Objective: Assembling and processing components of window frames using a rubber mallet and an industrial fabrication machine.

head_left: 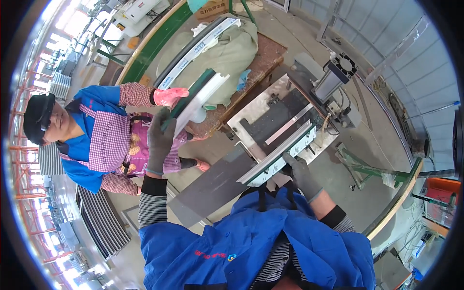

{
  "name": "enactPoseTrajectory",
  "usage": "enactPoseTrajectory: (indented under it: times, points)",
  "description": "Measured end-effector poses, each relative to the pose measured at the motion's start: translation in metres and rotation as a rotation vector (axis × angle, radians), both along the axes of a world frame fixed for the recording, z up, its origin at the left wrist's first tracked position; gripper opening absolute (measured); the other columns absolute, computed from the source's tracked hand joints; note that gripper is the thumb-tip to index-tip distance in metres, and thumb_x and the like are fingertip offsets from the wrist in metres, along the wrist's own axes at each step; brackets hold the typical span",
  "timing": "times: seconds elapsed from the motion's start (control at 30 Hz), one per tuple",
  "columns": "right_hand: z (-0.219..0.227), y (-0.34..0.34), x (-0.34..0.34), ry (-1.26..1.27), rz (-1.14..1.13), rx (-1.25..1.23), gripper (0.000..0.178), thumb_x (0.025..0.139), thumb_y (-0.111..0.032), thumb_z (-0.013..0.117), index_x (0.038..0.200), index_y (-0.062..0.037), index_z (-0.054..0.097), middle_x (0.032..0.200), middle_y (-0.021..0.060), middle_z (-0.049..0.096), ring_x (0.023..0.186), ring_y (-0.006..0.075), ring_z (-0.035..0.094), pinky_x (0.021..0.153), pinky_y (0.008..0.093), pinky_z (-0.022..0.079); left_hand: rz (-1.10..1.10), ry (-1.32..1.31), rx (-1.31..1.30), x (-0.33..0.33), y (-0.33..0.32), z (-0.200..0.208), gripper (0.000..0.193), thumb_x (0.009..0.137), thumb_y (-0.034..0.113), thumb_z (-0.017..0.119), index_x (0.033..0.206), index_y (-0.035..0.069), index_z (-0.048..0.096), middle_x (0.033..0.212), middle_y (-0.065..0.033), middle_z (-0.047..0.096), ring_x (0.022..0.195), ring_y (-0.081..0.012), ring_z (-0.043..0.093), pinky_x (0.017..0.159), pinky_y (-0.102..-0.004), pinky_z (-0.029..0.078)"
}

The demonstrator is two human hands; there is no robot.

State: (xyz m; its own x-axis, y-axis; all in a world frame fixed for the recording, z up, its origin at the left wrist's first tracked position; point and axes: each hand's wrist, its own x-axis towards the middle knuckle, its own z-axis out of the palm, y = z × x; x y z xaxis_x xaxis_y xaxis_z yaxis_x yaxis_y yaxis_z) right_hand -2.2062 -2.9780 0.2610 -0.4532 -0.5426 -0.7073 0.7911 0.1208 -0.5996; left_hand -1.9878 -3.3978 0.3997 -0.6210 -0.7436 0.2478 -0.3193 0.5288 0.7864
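My left hand [161, 140], in a grey glove, is closed on the lower end of a green and white profile strip [200, 99], which is held up at a slant. A co-worker's pink-gloved hand [170, 96] is at the same strip, higher up. In my right hand [302, 179], also grey-gloved, is a second profile strip [270, 169] with white film and a dark green edge. Its thumb presses on the film; the other fingers are partly hidden. This strip lies aslant across the near side of a metal machine bed [319, 145].
An upright air cylinder [328, 79] stands at the machine's far right. Further profiles [198, 46] rest on a cloth-covered table [268, 58] beyond. The co-worker [96, 130] stands at my left, near stacked dark profiles [101, 222]. A green stand [372, 169] is at right.
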Motion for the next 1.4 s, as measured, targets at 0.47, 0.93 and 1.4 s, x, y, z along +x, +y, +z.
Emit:
enactPoseTrajectory:
  times: [0.47, 0.93, 1.4]
  points:
    - [-0.013, -0.003, 0.009, 0.086, 0.022, 0.054, 0.033, 0.100, -0.025, 0.081, 0.114, 0.0035, 0.076, 0.106, 0.0112, 0.080, 0.090, 0.0205, 0.078, 0.083, 0.0354, 0.065, -0.192, -0.616, -0.132, -0.037, -0.058, -0.073, 0.076, 0.081, 0.035, 0.090, 0.142, 0.000, 0.058, 0.122, -0.0244, 0.076, 0.113, -0.0444, 0.074, 0.096, -0.0528, 0.058]
    - [0.009, -0.006, -0.008, 0.157, 0.050, 0.110, 0.049, 0.093, -0.029, 0.088, 0.124, 0.0066, 0.074, 0.113, 0.0134, 0.079, 0.096, 0.0213, 0.077, 0.087, 0.0365, 0.063, -0.382, -0.281, 0.463, -0.094, 0.096, -0.105, 0.057, 0.089, 0.015, 0.080, 0.139, -0.003, 0.061, 0.116, -0.0146, 0.075, 0.103, -0.0225, 0.072, 0.092, -0.0387, 0.057]
    - [-0.052, -0.018, -0.045, 0.353, 0.045, 0.218, 0.056, 0.101, -0.045, 0.075, 0.117, 0.0086, 0.074, 0.103, 0.0110, 0.076, 0.090, 0.0184, 0.072, 0.082, 0.0364, 0.057, -0.629, -0.685, 0.112, -0.205, 0.133, -0.152, 0.072, 0.087, 0.040, 0.087, 0.138, -0.003, 0.059, 0.125, -0.0297, 0.074, 0.116, -0.0443, 0.072, 0.101, -0.0515, 0.055]
